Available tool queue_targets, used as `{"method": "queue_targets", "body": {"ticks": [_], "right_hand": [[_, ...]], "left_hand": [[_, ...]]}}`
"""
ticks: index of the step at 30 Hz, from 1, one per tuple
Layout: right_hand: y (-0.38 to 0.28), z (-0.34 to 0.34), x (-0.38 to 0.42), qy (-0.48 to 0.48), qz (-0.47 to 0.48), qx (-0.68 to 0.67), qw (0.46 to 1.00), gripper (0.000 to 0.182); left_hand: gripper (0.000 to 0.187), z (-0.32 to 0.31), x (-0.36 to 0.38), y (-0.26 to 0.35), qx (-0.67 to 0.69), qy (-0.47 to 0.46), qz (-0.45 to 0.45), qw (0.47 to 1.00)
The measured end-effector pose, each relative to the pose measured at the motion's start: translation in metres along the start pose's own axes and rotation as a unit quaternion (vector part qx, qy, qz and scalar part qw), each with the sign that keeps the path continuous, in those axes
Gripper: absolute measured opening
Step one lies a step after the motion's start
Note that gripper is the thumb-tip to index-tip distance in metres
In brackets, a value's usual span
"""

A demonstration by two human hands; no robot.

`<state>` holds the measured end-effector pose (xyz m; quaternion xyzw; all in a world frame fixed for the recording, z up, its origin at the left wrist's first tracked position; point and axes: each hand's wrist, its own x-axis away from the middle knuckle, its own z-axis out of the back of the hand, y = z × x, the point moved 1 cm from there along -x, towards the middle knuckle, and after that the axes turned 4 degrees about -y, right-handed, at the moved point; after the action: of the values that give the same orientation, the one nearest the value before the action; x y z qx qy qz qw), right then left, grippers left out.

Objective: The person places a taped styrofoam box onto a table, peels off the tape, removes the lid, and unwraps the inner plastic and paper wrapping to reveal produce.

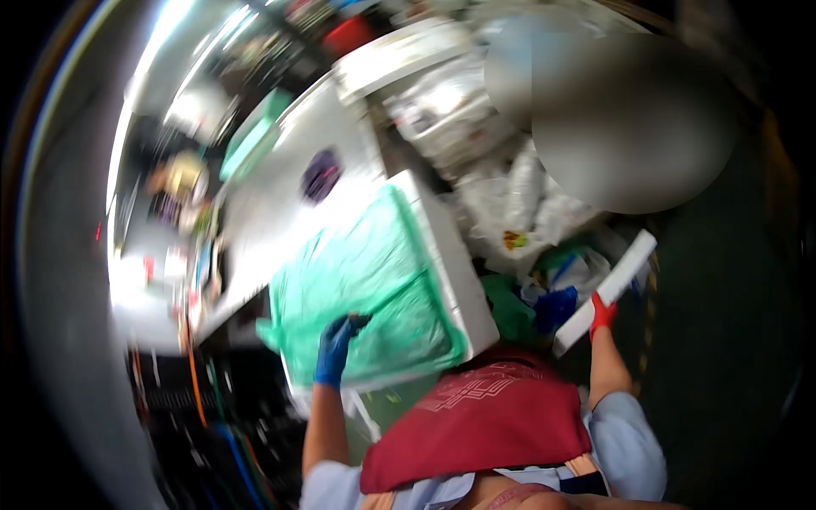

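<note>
My right hand [603, 314], in a red glove, grips a long white foam slab [614, 279] seen nearly edge-on, perhaps a box lid. It is held tilted off to my right. My left hand [338, 340], in a blue glove with dark fingertips, is over the green plastic bag [357, 280]. Its fingers reach to the right with a gap at the thumb; whether they touch the plastic is blurred. The green bag lies spread over the top of a white foam box [455, 280], which hides what is inside.
A dark purple bundle [321, 176] lies on the white worktop [272, 191] beyond the box. White bins with plastic bags [455, 115] stand at the upper right. Blue and green bags [557, 308] lie on the floor, and black crates [178, 408] are at lower left.
</note>
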<state>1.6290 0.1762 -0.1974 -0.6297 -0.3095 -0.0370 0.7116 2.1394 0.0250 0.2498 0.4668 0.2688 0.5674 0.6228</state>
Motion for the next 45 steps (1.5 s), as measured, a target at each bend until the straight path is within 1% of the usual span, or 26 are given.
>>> {"method": "queue_targets", "body": {"ticks": [1, 2, 3, 4, 5, 6, 7, 8, 10, 12, 13, 16, 17, 18, 20, 22, 24, 26, 28, 30, 32, 34, 36, 39, 40, 45], "right_hand": [[-0.039, -0.013, 0.023, -0.027, -0.013, 0.041, 0.999, 0.07], [-0.021, -0.016, -0.002, -0.081, -0.01, 0.099, 0.992, 0.072], [-0.026, -0.022, -0.002, -0.119, -0.047, 0.141, 0.982, 0.067], [-0.005, -0.028, -0.017, -0.182, -0.051, 0.099, 0.977, 0.054], [-0.018, -0.038, -0.003, -0.209, -0.164, 0.054, 0.962, 0.04], [-0.028, -0.047, 0.004, -0.248, -0.232, 0.118, 0.933, 0.034], [-0.022, -0.053, -0.001, -0.296, -0.287, 0.15, 0.898, 0.032], [-0.017, -0.061, -0.001, -0.313, -0.281, 0.153, 0.894, 0.035], [-0.02, -0.077, 0.007, -0.351, -0.261, 0.092, 0.895, 0.039], [-0.033, -0.095, 0.024, -0.359, -0.252, 0.124, 0.89, 0.04], [-0.037, -0.106, 0.03, -0.362, -0.245, 0.138, 0.889, 0.041], [-0.047, -0.127, 0.044, -0.372, -0.217, 0.127, 0.894, 0.041], [-0.053, -0.134, 0.05, -0.363, -0.198, 0.126, 0.902, 0.041], [-0.06, -0.139, 0.055, -0.356, -0.169, 0.108, 0.913, 0.038], [-0.077, -0.15, 0.06, -0.328, -0.114, 0.045, 0.937, 0.025], [-0.118, -0.156, 0.056, -0.355, 0.038, 0.042, 0.933, 0.017], [-0.16, -0.161, 0.067, -0.371, 0.186, 0.035, 0.909, 0.02], [-0.21, -0.174, 0.133, -0.192, 0.335, 0.05, 0.921, 0.021], [-0.249, -0.2, 0.26, -0.193, 0.348, -0.027, 0.917, 0.03], [-0.257, -0.232, 0.343, -0.26, 0.368, 0.056, 0.891, 0.038], [-0.251, -0.279, 0.426, -0.329, 0.372, 0.073, 0.865, 0.034], [-0.239, -0.319, 0.479, -0.397, 0.353, 0.073, 0.844, 0.031], [-0.224, -0.346, 0.554, -0.431, 0.376, 0.118, 0.812, 0.029], [-0.196, -0.357, 0.623, -0.485, 0.407, 0.186, 0.751, 0.028], [-0.189, -0.36, 0.635, -0.501, 0.407, 0.207, 0.736, 0.028], [-0.148, -0.389, 0.683, -0.587, 0.34, 0.198, 0.708, 0.026]], "left_hand": [[0.028, 0.004, 0.009, -0.001, 0.017, 0.006, 0.009, 1.0], [0.027, 0.007, 0.018, -0.009, 0.026, 0.024, -0.002, 0.999], [0.026, 0.009, 0.029, -0.012, 0.042, 0.037, -0.004, 0.998], [0.026, 0.014, 0.039, -0.018, 0.057, 0.055, 0.013, 0.997], [0.026, 0.015, 0.051, -0.026, 0.096, 0.074, 0.03, 0.992], [0.026, 0.016, 0.063, -0.036, 0.135, 0.091, 0.043, 0.986], [0.025, 0.019, 0.078, -0.049, 0.142, 0.115, 0.044, 0.982], [0.025, 0.021, 0.094, -0.064, 0.148, 0.135, 0.048, 0.979], [0.025, 0.022, 0.128, -0.079, 0.15, 0.167, 0.063, 0.972], [0.026, 0.03, 0.158, -0.077, 0.143, 0.193, 0.076, 0.968], [0.028, 0.036, 0.17, -0.088, 0.157, 0.211, 0.091, 0.961], [0.029, 0.053, 0.204, -0.114, 0.16, 0.25, 0.083, 0.951], [0.029, 0.059, 0.213, -0.129, 0.18, 0.262, 0.065, 0.946], [0.029, 0.064, 0.221, -0.138, 0.192, 0.269, 0.074, 0.941], [0.029, 0.08, 0.233, -0.162, 0.216, 0.277, 0.086, 0.932], [0.028, 0.099, 0.244, -0.197, 0.237, 0.281, 0.082, 0.926], [0.027, 0.125, 0.253, -0.234, 0.259, 0.284, 0.08, 0.92], [0.027, 0.156, 0.264, -0.271, 0.29, 0.283, 0.085, 0.911], [0.026, 0.194, 0.273, -0.311, 0.305, 0.273, 0.104, 0.906], [0.025, 0.223, 0.288, -0.349, 0.323, 0.296, 0.115, 0.892], [0.025, 0.255, 0.302, -0.382, 0.332, 0.316, 0.129, 0.879], [0.026, 0.28, 0.311, -0.401, 0.366, 0.325, 0.146, 0.859], [0.025, 0.302, 0.313, -0.417, 0.371, 0.323, 0.18, 0.851], [0.027, 0.316, 0.302, -0.442, 0.392, 0.307, 0.147, 0.855], [0.027, 0.322, 0.298, -0.44, 0.387, 0.303, 0.145, 0.859], [0.028, 0.338, 0.298, -0.434, 0.328, 0.298, 0.139, 0.885]]}}
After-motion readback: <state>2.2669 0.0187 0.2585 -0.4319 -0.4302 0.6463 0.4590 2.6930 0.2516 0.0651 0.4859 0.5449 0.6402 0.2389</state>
